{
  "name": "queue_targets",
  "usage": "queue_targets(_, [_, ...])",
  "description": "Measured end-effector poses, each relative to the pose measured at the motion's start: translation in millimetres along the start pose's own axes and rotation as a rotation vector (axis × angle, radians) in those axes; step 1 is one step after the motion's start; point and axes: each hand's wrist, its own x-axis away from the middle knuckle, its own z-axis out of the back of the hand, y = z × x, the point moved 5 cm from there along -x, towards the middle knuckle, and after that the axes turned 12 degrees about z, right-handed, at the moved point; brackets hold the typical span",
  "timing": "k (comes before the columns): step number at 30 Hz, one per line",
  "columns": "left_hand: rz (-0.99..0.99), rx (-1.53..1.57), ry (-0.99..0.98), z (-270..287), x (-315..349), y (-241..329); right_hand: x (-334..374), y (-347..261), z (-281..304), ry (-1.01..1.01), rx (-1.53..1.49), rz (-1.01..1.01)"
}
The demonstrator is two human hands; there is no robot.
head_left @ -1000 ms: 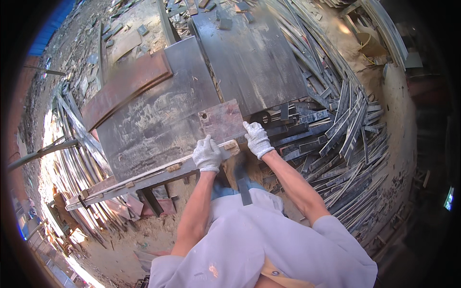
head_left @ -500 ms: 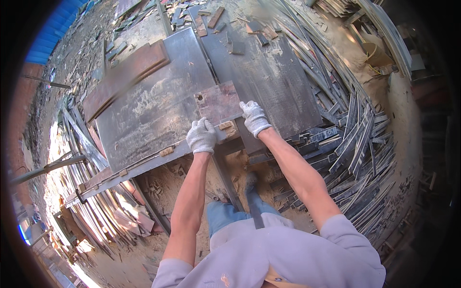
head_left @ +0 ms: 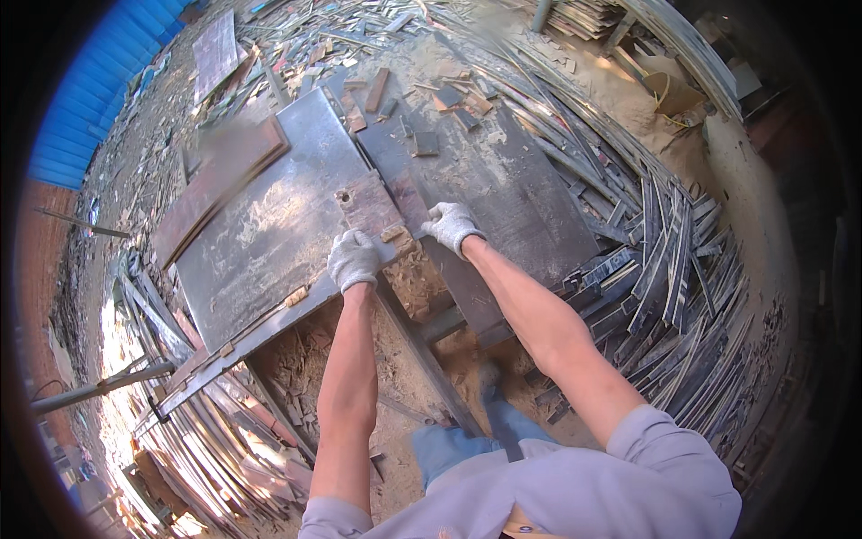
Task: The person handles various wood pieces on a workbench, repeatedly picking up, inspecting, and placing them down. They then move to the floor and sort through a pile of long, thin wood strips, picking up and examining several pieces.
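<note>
Here we are at the worktop (head_left: 260, 242), and the small reddish board (head_left: 371, 205), with a dark hole near one corner, lies flat on its right-hand near corner. The left hand (head_left: 353, 260), in a pale grey glove, is at the worktop's near edge, right by the board's lower-left corner; fingers bunched narrow, though whether they pinch the board I can't tell. Over the worktop's right edge comes the right hand (head_left: 452, 227), gloved too, fingertips at a reddish strip (head_left: 411, 205) past a dark line from the board. Joined or separate? Can't tell, nor whether that hand's grip is closed on it; the fingers are bent and close together.

A wooden block (head_left: 396, 235) sits on the worktop's near right corner, a brown plank (head_left: 211, 198) lies across its left side. Right of the worktop stretches a dark sheet (head_left: 512, 225), offcuts (head_left: 426, 144) scattered over its far part, and beyond that, a jumbled pile of strips (head_left: 664, 260).
</note>
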Motion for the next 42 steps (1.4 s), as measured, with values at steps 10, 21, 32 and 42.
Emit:
queue_targets(10, [-0.004,0.112,-0.087,-44.9,2.7,-70.1,366.2,36.4,198.0,0.372,-0.798,-0.832])
queue_targets(21, [0.120,-0.242,-0.310,-46.2,166.8,-97.7,442.2,83.3,404.1,1.075,-0.585,-0.373])
queue_targets(32, [-0.050,0.221,-0.671,-44.8,298.7,-122.0,353.4,83.3,-13.1,0.071,-0.086,-0.569])
queue_targets(42, [0.375,0.761,-0.895,39.1,327.1,-96.7,706.5,242.2,430.2,1.205,-0.987,-0.360])
